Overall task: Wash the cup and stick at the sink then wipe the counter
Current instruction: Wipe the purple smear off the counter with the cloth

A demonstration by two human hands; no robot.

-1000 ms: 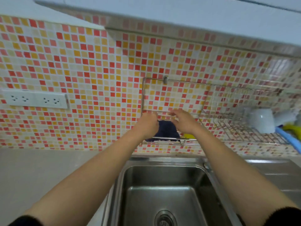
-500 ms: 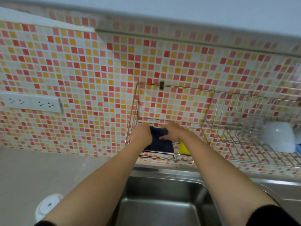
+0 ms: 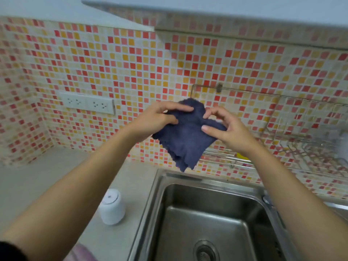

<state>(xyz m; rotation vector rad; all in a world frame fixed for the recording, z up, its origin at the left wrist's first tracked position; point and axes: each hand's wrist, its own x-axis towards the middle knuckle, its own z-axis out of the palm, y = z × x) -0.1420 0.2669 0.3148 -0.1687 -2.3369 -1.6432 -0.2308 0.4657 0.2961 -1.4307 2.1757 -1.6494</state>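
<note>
Both hands hold a dark blue cloth (image 3: 186, 140) in the air, in front of the tiled wall (image 3: 131, 68) and above the back rim of the steel sink (image 3: 207, 179). The left hand (image 3: 156, 119) grips the upper left part, with its fingers curled over the top of the fabric. The right hand (image 3: 229, 132) pinches the upper right part between the thumb and the bent fingers. The cloth is bunched and folded between the two hands. Its long axis runs almost straight up and down, and the lower corner points down toward the sink without touching it. On the grey table (image 3: 37, 176), just beside the left rim of the sink, a small white container (image 3: 112, 206) stands upright. A wire dish rack (image 3: 301, 144) hangs on the wall to the right, and something yellow (image 3: 243, 157) shows behind the right wrist; what it is I cannot tell. A white socket strip (image 3: 88, 104) sits on the wall to the left of the hands.
</note>
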